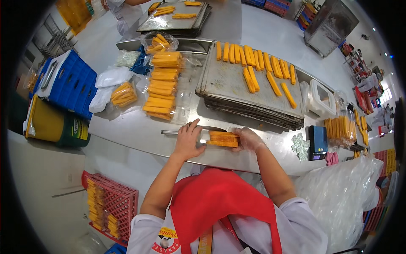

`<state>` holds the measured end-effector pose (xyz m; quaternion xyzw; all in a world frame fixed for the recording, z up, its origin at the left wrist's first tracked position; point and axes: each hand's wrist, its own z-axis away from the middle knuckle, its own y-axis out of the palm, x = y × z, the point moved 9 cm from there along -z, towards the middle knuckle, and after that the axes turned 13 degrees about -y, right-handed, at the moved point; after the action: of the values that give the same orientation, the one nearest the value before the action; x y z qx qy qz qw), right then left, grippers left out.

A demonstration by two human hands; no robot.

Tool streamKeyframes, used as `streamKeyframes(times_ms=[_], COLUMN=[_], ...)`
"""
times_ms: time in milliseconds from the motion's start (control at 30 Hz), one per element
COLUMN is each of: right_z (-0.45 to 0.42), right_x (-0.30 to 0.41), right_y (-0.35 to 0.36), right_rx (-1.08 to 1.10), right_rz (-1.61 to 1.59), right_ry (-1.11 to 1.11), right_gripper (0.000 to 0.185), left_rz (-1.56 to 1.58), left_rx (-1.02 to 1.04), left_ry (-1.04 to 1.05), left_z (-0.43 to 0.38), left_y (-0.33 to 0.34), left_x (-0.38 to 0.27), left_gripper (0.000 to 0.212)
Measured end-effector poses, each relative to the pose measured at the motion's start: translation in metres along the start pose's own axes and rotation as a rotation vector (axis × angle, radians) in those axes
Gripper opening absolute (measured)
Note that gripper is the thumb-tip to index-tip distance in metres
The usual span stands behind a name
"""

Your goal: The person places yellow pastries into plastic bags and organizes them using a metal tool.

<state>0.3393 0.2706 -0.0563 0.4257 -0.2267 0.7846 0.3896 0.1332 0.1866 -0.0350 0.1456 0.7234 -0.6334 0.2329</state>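
Observation:
My right hand (250,139), in a clear plastic glove, grips the right end of a small stack of orange-yellow bread sticks (223,139) on the steel worktable. Its fingertips are partly hidden behind the stack. My bare left hand (187,140) is just left of the stack, its fingers spread and nothing seen in its grasp. Beneath that hand runs a narrow metal bar (168,132), partly covered by it. A dark, thin, curved strip (215,128), perhaps a blade, lies behind the bread. I cannot tell whether the left hand touches either.
Bread sticks lie on stacked metal baking trays (219,85) beyond my hands. Packed bread sticks (161,85) form a row at left. To the right are a digital scale (317,143), small sachets (300,146) and a plastic tub (322,98). A red crate (117,197) stands below left.

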Motion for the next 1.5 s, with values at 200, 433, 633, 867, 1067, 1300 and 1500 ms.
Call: streamKeyframes(times_ms=[200,433,633,867,1067,1300,1500], right_z=[-0.012,0.033,0.001,-0.032,-0.016,0.003,0.006], right_x=[-0.008,0.125,0.186,0.126,0.086,-0.017,-0.030], right_y=[-0.020,-0.017,-0.074,-0.147,-0.131,-0.060,-0.002], right_rx=[0.025,-0.455,-0.873,-0.525,-0.144,0.071,-0.071], right_rz=[0.950,0.742,1.164,-0.294,-0.558,0.237,0.259], right_ry=[-0.612,-0.680,-0.919,-0.681,-0.479,-0.570,-0.183], right_gripper=[0.051,0.032,0.024,0.017,0.019,0.016,0.022], left_rz=[0.107,0.202,0.185,0.177,0.165,0.157,0.137], left_rx=[-0.016,-0.028,-0.050,-0.099,-0.124,-0.067,-0.035], left_ry=[0.061,0.044,0.065,0.096,0.093,0.087,0.072], left_z=[-0.005,-0.001,-0.006,-0.007,-0.003,-0.007,-0.006], left_y=[-0.003,0.012,0.013,0.013,0.011,0.012,0.013], left_x=[-0.015,-0.017,-0.023,-0.026,-0.022,-0.027,-0.023], left_gripper=[0.065,0.055,0.057,0.057,0.056,0.059,0.060])
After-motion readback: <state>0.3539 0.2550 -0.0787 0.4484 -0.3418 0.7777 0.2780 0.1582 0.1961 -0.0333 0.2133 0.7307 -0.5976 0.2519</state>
